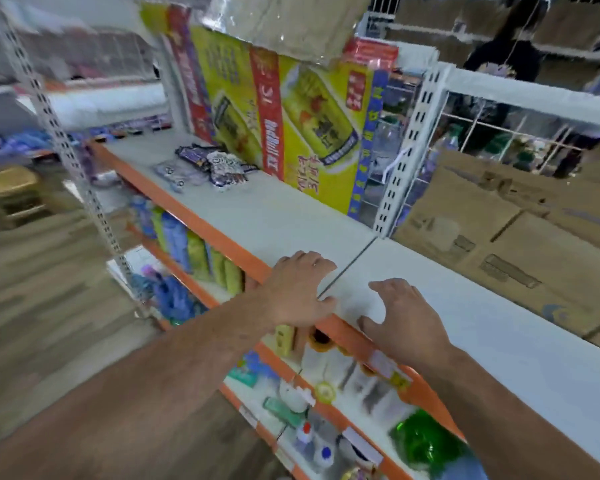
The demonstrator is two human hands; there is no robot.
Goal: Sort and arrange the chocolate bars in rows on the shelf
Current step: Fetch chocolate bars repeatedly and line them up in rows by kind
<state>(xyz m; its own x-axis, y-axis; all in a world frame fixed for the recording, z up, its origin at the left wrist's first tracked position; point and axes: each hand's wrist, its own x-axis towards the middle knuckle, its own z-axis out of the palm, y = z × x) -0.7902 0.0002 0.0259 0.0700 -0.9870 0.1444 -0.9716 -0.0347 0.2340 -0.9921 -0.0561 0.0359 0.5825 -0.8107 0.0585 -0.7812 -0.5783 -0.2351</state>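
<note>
White-topped shelf [278, 216] | chocolate bars [205, 166] lie heaped at shelf's far end | left hand [298, 289] at shelf's front edge, fingers relaxed, empty | right hand [404, 317] over same edge, fingers half-curled, empty

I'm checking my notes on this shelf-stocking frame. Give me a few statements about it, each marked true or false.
1. The left hand holds a chocolate bar. False: it is empty, at the front of the white shelf with the orange edge.
2. The dark and pale wrapped chocolate bars lie in a loose heap, not rows. True.
3. The right hand holds nothing. True.
4. The chocolate bars lie right beside the hands. False: they lie farther along the shelf, in front of the tall yellow printed carton.
</note>
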